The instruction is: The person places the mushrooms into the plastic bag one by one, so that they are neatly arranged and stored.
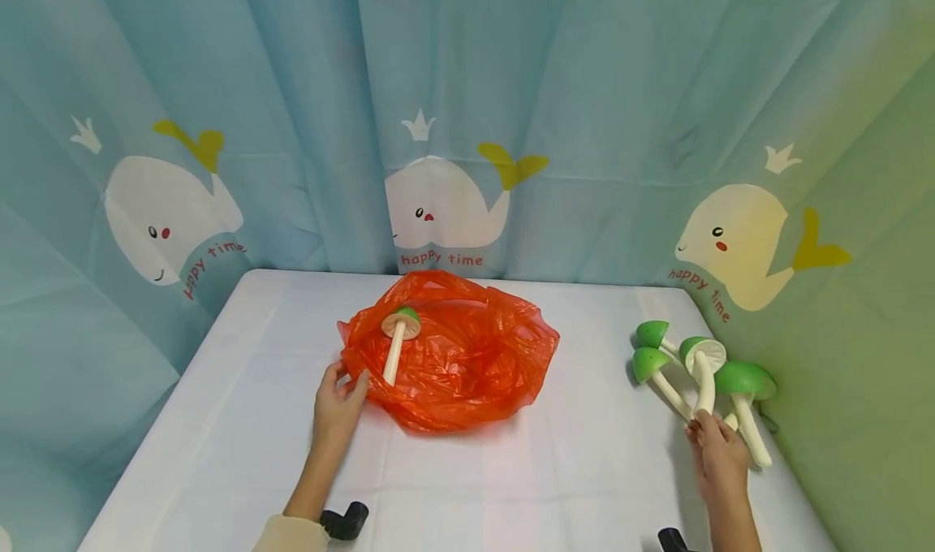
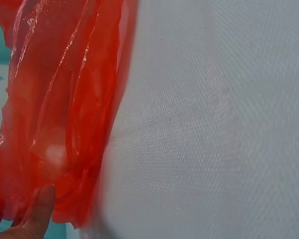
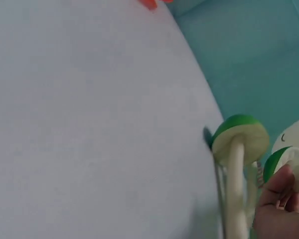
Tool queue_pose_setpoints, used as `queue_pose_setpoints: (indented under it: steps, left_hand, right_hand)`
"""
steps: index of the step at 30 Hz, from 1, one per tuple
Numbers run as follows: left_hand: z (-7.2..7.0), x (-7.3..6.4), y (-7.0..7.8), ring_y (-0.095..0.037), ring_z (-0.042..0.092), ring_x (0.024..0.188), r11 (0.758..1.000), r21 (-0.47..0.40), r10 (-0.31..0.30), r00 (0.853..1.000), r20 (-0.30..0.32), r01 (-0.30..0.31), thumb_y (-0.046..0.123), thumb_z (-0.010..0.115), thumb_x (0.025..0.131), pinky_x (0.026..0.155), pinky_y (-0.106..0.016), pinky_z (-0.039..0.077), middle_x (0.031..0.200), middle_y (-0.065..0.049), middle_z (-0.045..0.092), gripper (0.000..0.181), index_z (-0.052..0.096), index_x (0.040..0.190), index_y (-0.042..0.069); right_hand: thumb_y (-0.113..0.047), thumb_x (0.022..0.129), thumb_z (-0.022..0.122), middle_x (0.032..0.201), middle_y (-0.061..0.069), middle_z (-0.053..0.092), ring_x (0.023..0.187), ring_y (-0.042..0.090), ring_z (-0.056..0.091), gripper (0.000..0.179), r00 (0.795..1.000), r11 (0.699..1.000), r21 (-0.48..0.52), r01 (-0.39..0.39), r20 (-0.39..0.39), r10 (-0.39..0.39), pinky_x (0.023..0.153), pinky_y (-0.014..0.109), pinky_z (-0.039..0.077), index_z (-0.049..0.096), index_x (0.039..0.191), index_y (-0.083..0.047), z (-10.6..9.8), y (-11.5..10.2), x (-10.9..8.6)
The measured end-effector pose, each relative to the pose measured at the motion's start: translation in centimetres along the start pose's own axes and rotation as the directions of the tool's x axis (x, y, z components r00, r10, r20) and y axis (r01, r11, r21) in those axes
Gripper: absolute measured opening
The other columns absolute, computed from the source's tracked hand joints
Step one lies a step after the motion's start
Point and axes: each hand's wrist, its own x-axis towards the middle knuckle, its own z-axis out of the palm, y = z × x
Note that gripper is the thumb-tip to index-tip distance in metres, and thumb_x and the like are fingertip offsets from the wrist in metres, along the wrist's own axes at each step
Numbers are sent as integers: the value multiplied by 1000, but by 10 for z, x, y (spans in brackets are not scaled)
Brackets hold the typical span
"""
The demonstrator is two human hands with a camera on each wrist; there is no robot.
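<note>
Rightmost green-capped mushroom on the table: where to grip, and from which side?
Likely best: pinch the rightmost mushroom by its lower stem, from the near side and above. The slim stem points toward the person; the broad green cap is at the far end. The right hand is close on its left, holding a neighbouring mushroom.

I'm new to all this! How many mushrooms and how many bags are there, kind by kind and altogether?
Red plastic bag: 1
Green-capped mushrooms: 5 visible (1 in the bag, 1 pinched by the right hand, 3 near that hand)
Total: 6 visible; the bag's folds could hide more.
</note>
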Motion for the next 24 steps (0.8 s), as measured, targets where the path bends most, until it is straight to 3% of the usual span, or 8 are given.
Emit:
queue_pose_setpoints:
  steps: [3, 10, 19, 24]
  left_hand:
    - [0, 0, -1, -37, 53, 111, 1000, -3, -5, 1000, 1, 5, 17, 57, 94, 80, -22, 50, 132, -21, 42, 47, 39, 132, -3]
    - [1, 0, -2, -35, 53, 111, 1000, 1, -15, 1000, 4, 15, 18, 57, 94, 81, -24, 50, 132, -20, 42, 47, 39, 133, -3]
    - [2, 0, -1, -34, 53, 110, 1000, -14, -14, 1000, 5, 14, 18, 57, 94, 78, -18, 50, 132, -19, 43, 47, 39, 133, -2]
    - [1, -3, -1, -34, 53, 111, 1000, -4, -21, 1000, 5, 21, 18, 57, 94, 78, -16, 49, 132, -19, 43, 47, 39, 133, -2]
  right_hand:
    - [-14, 92, 60, 81, 0, 58, 78, 5, 59, 29, 998, 990, 143, -14, 70, 4, 74, 14, 49, 40, 112, -8, 6, -8, -4]
    - [3, 90, 57, 85, 9, 57, 76, 15, 62, 14, 977, 921, 381, 74, 158, -144, 77, 21, 52, 47, 100, 0, 31, -7, -14]
    - [1, 93, 54, 88, 10, 54, 77, 14, 59, 9, 937, 939, 320, 124, 273, -216, 74, 20, 51, 51, 102, 3, 69, -1, -33]
    - [0, 94, 53, 90, 9, 54, 79, 13, 57, 14, 894, 948, 280, 154, 369, -254, 72, 19, 50, 48, 107, 3, 89, -3, -49]
